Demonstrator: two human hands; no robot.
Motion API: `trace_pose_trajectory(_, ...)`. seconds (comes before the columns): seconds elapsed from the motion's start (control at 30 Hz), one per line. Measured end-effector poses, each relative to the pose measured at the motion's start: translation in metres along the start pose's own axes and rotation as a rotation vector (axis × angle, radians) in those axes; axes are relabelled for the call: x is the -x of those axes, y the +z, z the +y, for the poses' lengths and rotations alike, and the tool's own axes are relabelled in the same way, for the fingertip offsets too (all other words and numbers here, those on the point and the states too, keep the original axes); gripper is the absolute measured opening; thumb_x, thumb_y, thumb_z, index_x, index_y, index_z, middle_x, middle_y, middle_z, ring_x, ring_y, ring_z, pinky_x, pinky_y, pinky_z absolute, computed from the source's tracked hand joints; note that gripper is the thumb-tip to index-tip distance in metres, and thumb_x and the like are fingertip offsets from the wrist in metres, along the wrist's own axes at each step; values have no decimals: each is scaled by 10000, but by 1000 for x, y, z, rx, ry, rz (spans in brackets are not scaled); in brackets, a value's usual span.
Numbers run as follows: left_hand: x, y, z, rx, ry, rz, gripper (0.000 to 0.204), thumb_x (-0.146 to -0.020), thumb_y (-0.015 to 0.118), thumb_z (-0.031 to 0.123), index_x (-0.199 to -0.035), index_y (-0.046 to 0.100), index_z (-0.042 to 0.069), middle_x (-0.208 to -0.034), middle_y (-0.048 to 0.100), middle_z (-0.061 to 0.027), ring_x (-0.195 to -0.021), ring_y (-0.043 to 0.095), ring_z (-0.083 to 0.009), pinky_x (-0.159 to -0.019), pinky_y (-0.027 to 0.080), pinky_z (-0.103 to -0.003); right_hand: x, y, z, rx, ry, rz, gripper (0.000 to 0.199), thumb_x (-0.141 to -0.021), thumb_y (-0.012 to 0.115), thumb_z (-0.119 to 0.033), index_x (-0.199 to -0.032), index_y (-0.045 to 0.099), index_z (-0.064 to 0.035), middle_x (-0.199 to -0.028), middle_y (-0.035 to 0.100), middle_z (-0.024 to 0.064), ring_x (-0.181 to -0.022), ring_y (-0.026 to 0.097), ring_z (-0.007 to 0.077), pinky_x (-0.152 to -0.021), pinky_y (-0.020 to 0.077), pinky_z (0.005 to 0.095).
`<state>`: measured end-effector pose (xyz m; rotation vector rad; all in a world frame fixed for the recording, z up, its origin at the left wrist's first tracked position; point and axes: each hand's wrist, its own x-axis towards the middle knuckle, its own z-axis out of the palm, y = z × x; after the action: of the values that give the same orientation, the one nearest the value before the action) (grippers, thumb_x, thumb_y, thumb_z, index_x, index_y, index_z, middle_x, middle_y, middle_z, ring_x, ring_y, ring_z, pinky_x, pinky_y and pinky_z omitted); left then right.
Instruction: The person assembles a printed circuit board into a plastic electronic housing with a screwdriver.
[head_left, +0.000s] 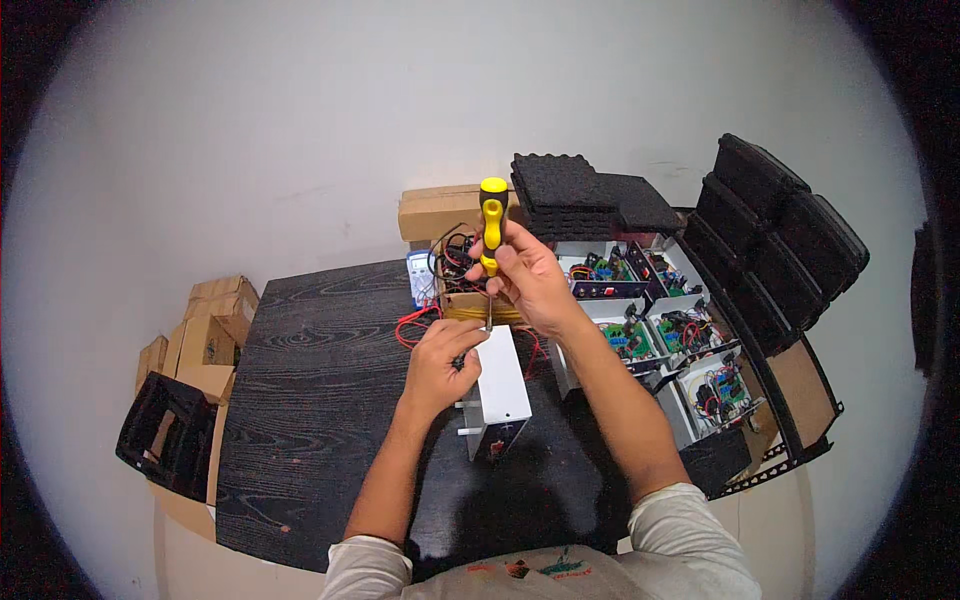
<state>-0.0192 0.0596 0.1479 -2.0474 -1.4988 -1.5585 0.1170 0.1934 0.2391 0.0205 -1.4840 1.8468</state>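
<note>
Forearms over a dark table [300, 400].
Tray [790, 400] holds wired circuit boxes [715, 390]; right hand [530, 275] grips upright screwdriver [491, 225], left hand [440, 360] pinches white housing [503, 375].

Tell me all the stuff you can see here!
screwdriver: one, yellow and black, upright in the right hand
box: one, white metal, mid-table
table: one, black wood
meter: one, pale blue, behind the box
wires: red and black, by the meter
foam pads: stack, black, far right
circuit units: several, white, in the right crate
cartons: several, brown, left
left hand: one, on the box
right hand: one, gripping the screwdriver
</note>
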Motion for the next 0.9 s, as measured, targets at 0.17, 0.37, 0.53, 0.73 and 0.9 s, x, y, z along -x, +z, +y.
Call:
trace_pose_trajectory(0.17, 0, -3, 5, -43, -28, -7, 271, -814, 645, 86, -1056, 753, 29, -1111, 746, -134, -1019, 672, -335, -949, 544, -435, 4, 8, 4, 113, -106, 4, 364, -1063, 602, -210, -1392, 523, -73, -1179, 670, 80, -976, 703, 129, -720, 555, 222)
trace_pose_trajectory(0.37, -2, -5, 7, -69, -28, -35, 275, -817, 637, 82, -1062, 752, 31, -1119, 745, -121, -1019, 666, -327, -937, 547, -426, 2, 3, 2, 203, -27, -6, 407, -1071, 591, -257, -1420, 492, -73, -1187, 679, 91, -977, 715, 165, -725, 569, 234)
trace_pose_trajectory(0.53, -2, -3, 7, -42, -24, -41, 275, -814, 630, 66, -1057, 751, 21, -1123, 736, -126, -1035, 661, -331, -946, 541, -422, 0, -1, 7, 57, -93, -10, 441, -1059, 614, -239, -1448, 489, -74, -1156, 675, 81, -986, 722, 164, -709, 559, 219)
trace_pose_trajectory(0.73, -1, -1, 2, 17, -5, -16, 291, -812, 614, 24, -1068, 751, 16, -1126, 733, -158, -1066, 667, -344, -975, 530, -436, 3, 1, -2, 222, -43, -10, 463, -1054, 621, -205, -1470, 457, -85, -1179, 645, 68, -1015, 713, 148, -712, 554, 227)
trace_pose_trajectory(0.9, 1, 6, -2, 108, -29, -36, 321, -821, 600, 11, -1100, 758, 16, -1170, 723, -183, -1107, 673, -354, -1007, 518, -439, 5, 2, -5, 83, -52, -35, 463, -1045, 632, -180, -1464, 459, -84, -1197, 637, 67, -1029, 710, 147, -722, 559, 227)
